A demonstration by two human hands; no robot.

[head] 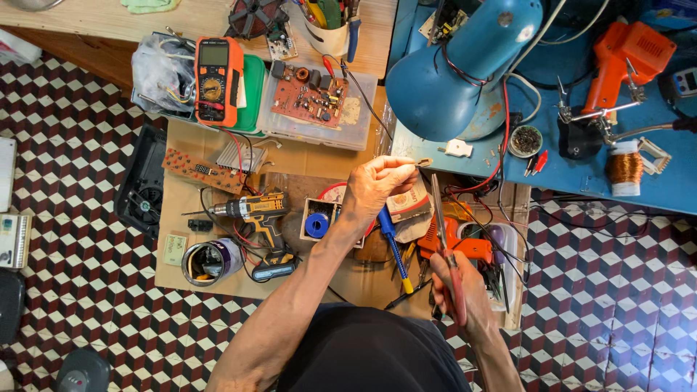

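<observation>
Two hands: raised above the cluttered cardboard sheet (290,279), close together.
Left hand (374,185): fingers pinching a small tan piece (425,162).
Right hand (457,287): fingers wrapped round red-handled pliers (443,232), tips touching that piece.
Edges: blue lamp (457,69) and blue bench (617,174) close ahead.
Open room: tiled floor (80,239) on both sides.

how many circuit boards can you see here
3 clearly: a red-brown circuit board on the clear box, a long red board on the cardboard, a small board near the white cup. More may be hidden in the clutter.
</observation>
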